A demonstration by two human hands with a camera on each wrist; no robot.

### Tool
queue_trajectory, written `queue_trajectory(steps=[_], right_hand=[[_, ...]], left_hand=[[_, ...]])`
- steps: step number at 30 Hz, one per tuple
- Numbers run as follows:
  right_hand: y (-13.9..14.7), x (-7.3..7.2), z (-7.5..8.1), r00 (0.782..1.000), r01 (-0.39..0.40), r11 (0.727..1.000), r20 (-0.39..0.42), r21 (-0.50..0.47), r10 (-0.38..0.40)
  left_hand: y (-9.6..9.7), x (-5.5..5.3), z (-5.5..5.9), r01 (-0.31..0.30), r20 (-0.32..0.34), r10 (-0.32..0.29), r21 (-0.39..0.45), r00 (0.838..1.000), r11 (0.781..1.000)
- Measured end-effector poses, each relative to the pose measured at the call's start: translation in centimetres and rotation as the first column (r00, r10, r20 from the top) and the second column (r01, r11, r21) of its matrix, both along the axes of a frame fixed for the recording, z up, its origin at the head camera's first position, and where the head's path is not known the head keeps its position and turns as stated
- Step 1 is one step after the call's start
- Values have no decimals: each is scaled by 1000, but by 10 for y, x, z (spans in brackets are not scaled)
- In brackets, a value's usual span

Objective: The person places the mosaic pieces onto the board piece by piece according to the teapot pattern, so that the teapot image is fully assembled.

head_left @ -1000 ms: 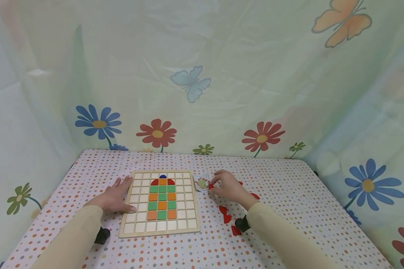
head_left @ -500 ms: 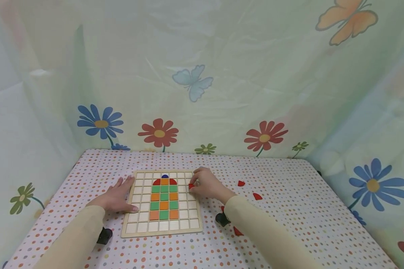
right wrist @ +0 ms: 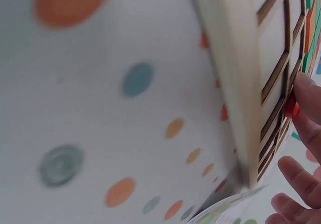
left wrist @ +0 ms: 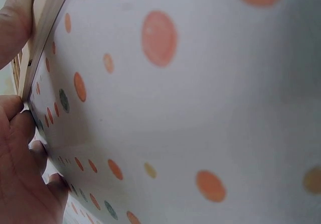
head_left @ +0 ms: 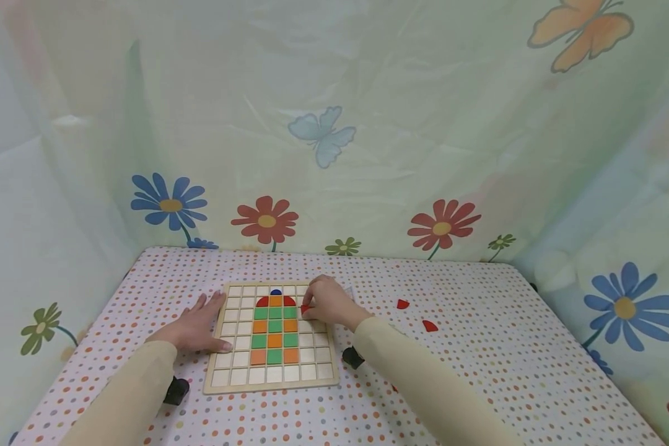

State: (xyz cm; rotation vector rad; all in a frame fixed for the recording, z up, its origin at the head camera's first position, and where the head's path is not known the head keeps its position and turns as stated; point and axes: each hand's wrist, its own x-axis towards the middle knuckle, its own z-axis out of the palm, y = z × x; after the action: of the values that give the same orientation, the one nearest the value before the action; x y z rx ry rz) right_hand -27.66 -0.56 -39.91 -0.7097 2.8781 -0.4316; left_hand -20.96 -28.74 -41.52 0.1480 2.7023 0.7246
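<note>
A wooden grid board (head_left: 273, 388) lies on the table, with green and orange squares, red rounded pieces (head_left: 290, 301) and a blue half-round piece (head_left: 275, 292) set in its cells. My left hand (head_left: 194, 329) rests at the board's left edge, fingers spread and thumb on the frame; the left wrist view shows it touching the wooden side. My right hand (head_left: 332, 302) pinches a small red quarter-circle piece (head_left: 305, 309) over the cells right of the top green row. In the right wrist view, thumb and index finger hold that red piece (right wrist: 290, 106) close to the grid.
Two loose red quarter-circle pieces (head_left: 403, 304) lie on the dotted tablecloth (head_left: 468, 353) at the right. A bit of red (head_left: 394, 389) shows beside the right sleeve. Behind the right hand, a printed card (right wrist: 225, 208) is mostly hidden. A flowered curtain (head_left: 368, 155) surrounds the table.
My right hand has carried the red piece leftward from beside the card to over the board's upper right cells. The left hand stays at the board's edge. The view has shifted slightly.
</note>
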Motion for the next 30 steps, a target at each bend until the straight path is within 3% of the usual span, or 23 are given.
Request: queue_trajectory(steps=[10, 30], right_hand=[[-5, 2, 5, 999, 21, 1000, 32, 18, -22], [4, 5, 5, 1000, -16, 1000, 14, -12, 17]], left_hand=[[2, -1, 1, -5, -3, 5, -1, 1000, 1000], [-1, -1, -1, -2, -1, 2, 10, 1000, 1000]])
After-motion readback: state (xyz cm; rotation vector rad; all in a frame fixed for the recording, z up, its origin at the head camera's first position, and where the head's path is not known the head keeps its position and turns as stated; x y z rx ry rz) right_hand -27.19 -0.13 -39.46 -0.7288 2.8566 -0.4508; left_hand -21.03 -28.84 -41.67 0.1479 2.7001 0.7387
